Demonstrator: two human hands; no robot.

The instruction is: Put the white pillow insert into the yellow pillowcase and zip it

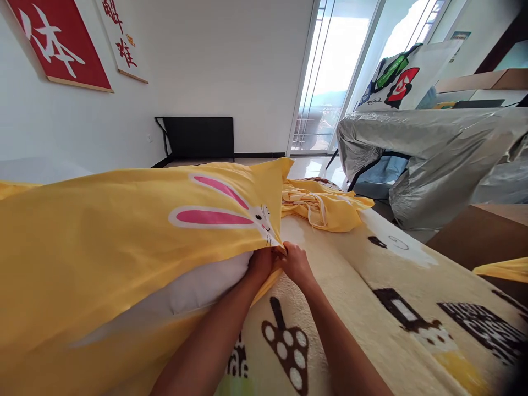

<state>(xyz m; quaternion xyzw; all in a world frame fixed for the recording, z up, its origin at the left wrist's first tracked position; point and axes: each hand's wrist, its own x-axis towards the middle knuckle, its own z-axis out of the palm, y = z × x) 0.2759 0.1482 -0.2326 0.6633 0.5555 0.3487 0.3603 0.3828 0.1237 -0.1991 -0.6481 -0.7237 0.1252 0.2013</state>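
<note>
A yellow pillowcase (124, 231) with a pink-eared rabbit print lies across the bed on the left. A white pillow (198, 286) shows inside its open end. My left hand (260, 264) and my right hand (295, 263) meet at the lower edge of that opening. Both pinch the yellow fabric near the rabbit's face. The fingertips are partly hidden by the cloth.
A cream fleece blanket (371, 308) with brown patterns covers the bed. A second yellow cloth (322, 206) lies crumpled beyond my hands. Furniture under grey plastic sheeting (437, 159) stands at the right. A black frame (198, 137) leans on the far wall by glass doors.
</note>
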